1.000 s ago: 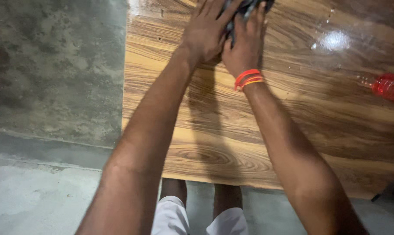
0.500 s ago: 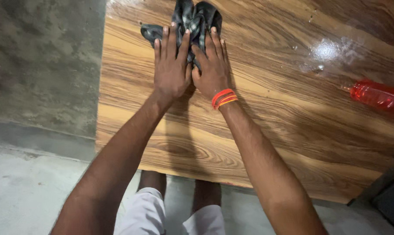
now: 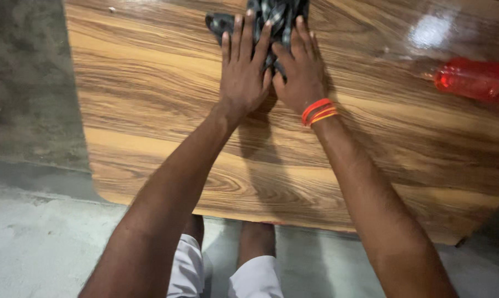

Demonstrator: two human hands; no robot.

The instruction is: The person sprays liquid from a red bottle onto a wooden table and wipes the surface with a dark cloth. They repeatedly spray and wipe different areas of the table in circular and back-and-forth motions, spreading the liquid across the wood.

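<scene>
Red translucent plastic bottle (image 3: 475, 81) lying on wooden table (image 3: 150, 110), right side; label not discernible.

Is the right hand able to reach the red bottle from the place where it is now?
Probably yes. The right hand rests on the dark cloth, and only bare wooden table lies between it and the red bottle.

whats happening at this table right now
A person stands at a glossy wood-grain table with both arms stretched out. The left hand and right hand lie flat, side by side, palms down, pressing a dark crumpled cloth against the tabletop near its far edge. Orange bands circle the right wrist. A red plastic bottle lies on its side at the right, apart from the hands.
</scene>
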